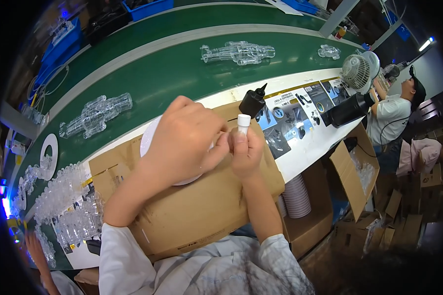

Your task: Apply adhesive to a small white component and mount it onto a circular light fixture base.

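Note:
Wrapped upright in the fingers of my right hand [246, 150] is a small tube with a white cap [243, 120]. My left hand [184, 137] is closed close beside it, thumb and fingertips bent toward the right hand's fingers. What those left fingertips grip, if anything, is hidden. Under my left hand lies a white disc [146, 139], partly covered, on a brown cardboard sheet [202, 216]. Just beyond the tube stands a black bottle with a pointed nozzle [252, 102].
Clear plastic parts [238, 53] lie on the green conveyor belt [152, 73]. More clear parts [64, 196] are piled at left, near another person's hand [34, 248]. A fan [358, 71], black cylinder [347, 109], open carton [352, 172] and seated person [396, 113] are at right.

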`<state>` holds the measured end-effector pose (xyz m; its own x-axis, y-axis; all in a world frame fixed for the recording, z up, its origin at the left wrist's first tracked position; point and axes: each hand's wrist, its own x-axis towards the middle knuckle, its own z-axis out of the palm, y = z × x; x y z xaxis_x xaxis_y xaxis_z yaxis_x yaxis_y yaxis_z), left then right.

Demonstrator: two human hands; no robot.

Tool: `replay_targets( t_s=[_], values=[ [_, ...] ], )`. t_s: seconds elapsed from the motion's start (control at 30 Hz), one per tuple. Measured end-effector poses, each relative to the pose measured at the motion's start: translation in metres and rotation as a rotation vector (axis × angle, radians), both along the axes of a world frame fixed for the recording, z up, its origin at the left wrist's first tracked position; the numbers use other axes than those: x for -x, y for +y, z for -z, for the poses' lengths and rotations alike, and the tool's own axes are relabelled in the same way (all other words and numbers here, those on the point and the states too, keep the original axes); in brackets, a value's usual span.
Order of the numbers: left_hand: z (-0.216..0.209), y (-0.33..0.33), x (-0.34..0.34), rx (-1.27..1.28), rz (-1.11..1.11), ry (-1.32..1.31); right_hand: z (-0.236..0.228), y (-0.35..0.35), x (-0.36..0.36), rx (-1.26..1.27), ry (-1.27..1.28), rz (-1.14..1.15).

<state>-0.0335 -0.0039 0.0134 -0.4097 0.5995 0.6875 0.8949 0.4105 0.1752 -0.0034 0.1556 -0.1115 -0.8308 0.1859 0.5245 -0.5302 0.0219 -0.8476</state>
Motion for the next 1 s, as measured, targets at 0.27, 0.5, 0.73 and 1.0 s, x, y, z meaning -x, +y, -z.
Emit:
replay_targets(
  t_s=[0.27,0.5,0.73,1.0],
  values=[
    [-0.011,-0.017,0.004,0.001,0.05,-0.162,-0.007,-0.01,-0.006,0.201,0.054,-0.179],
    [-0.008,-0.015,0.012,-0.037,0.158,-0.265,-0.015,-0.008,-0.01,0.244,-0.032,-0.188],
    [-0.001,-0.016,0.015,-0.031,0.19,-0.229,-0.01,-0.011,-0.016,0.228,-0.233,-0.098],
    [0.002,-0.009,0.013,0.001,0.092,-0.348,0.003,-0.003,-0.01,0.201,-0.177,-0.232]
  ],
)
